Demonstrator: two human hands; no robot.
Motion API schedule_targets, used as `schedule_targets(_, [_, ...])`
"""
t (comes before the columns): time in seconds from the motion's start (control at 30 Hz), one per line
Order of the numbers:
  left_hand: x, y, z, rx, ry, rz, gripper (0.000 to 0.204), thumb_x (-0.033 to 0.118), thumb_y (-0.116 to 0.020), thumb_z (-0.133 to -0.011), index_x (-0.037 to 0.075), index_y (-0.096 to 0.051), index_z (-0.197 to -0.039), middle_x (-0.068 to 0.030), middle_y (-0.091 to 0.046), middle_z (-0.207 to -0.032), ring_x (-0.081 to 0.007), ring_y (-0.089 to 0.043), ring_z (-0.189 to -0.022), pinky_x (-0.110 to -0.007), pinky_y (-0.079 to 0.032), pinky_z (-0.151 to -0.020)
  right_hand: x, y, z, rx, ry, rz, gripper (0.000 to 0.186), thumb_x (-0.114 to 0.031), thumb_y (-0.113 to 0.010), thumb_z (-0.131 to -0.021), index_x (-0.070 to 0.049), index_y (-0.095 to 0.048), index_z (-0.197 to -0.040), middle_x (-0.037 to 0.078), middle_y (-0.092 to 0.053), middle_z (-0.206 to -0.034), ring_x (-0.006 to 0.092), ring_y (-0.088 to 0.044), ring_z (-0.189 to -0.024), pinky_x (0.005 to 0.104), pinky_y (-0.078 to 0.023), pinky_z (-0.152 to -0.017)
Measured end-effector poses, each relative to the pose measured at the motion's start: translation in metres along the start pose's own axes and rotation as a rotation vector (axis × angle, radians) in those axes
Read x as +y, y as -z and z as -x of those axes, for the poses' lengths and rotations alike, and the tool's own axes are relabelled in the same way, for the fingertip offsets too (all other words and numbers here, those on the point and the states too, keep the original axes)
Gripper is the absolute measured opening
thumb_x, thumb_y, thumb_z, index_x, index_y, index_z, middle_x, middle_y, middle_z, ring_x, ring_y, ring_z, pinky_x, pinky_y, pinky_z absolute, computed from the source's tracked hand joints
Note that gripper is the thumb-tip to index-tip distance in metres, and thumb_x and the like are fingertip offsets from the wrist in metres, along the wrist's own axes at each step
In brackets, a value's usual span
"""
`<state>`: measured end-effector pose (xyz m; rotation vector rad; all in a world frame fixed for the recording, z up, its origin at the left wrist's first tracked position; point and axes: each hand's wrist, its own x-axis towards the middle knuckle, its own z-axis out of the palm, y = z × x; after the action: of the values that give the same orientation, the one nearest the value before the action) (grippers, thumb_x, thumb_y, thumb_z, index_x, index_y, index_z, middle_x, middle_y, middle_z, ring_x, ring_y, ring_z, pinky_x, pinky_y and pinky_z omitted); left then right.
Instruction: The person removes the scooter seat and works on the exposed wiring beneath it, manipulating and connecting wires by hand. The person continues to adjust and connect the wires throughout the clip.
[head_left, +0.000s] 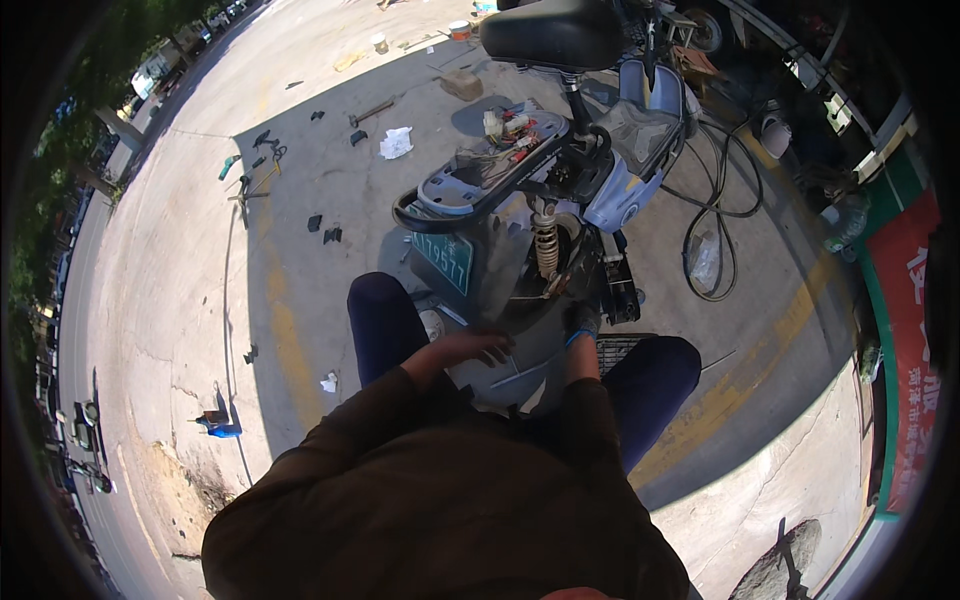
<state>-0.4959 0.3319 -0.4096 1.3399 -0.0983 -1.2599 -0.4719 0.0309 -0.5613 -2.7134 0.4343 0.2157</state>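
An electric scooter (490, 265) stands in front of me with its black seat (550, 35) raised. Loose wires and connectors (515, 130) lie exposed in its open rear deck. My left hand (485, 347) is held low behind the rear fender, fingers stretched out and nothing visible in them. My right hand (581, 320) reaches in at the scooter's lower rear, below the coil-spring shock absorber (545, 245). It looks dark, with a blue band at the wrist; its fingers are hidden in shadow against the scooter. A thin metal rod (513, 376) lies on the ground between my knees.
A black hose or cable (715, 205) coils on the right, with a clear plastic bag (705, 258) inside its loop. To the left lie a hammer (372, 112), a crumpled white paper (397, 142) and several small black parts. A dark grid (615, 350) sits beside my right knee.
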Motion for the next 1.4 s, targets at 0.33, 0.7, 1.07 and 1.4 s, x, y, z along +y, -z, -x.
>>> schedule_targets(0.33, [0.199,-0.002,0.106,-0.343,-0.636,-0.241,0.034,0.02,-0.061,-0.098,-0.004,-0.061,-0.122,-0.0119,-0.07,-0.103,-0.0175,-0.067,-0.092,-0.033,-0.054,-0.083,-0.072,0.151,0.012,0.287,-0.267,-1.489,0.02,-0.008,-0.068,-0.088,-0.007,-0.068,-0.108,0.003,-0.068,-0.093,0.014,-0.061,-0.077,0.0284,-0.051,-0.068])
schedule_targets(0.7, [0.286,0.075,0.015,0.592,-0.662,-1.256,0.028,0.023,-0.064,-0.093,-0.005,-0.066,-0.099,-0.0087,-0.064,-0.073,-0.0178,-0.062,-0.071,-0.037,-0.048,-0.067,-0.13,0.268,-0.006,0.217,0.207,-1.21,0.019,-0.006,-0.057,-0.097,-0.005,-0.064,-0.115,0.003,-0.066,-0.1,0.0103,-0.059,-0.081,0.0264,-0.051,-0.071])
schedule_targets(1.07, [0.322,0.122,0.037,0.443,-0.703,-0.004,0.019,0.019,-0.053,-0.1,0.003,-0.064,-0.098,-0.006,-0.068,-0.09,-0.0164,-0.066,-0.081,-0.029,-0.05,-0.07,-0.171,0.31,-0.069,0.372,0.562,-0.852,0.022,-0.003,-0.059,-0.096,-0.003,-0.067,-0.116,0.002,-0.069,-0.101,0.0081,-0.061,-0.084,0.0241,-0.051,-0.074])
schedule_targets(1.4, [0.3,0.124,0.029,0.307,-1.001,-0.037,0.024,0.021,-0.06,-0.097,0.0,-0.07,-0.097,-0.0196,-0.064,-0.124,-0.0288,-0.057,-0.12,-0.039,-0.038,-0.104,-0.197,0.316,-0.076,0.405,0.564,-0.774,0.019,-0.006,-0.062,-0.094,-0.003,-0.067,-0.112,0.011,-0.068,-0.108,0.0221,-0.065,-0.1,0.034,-0.052,-0.09])
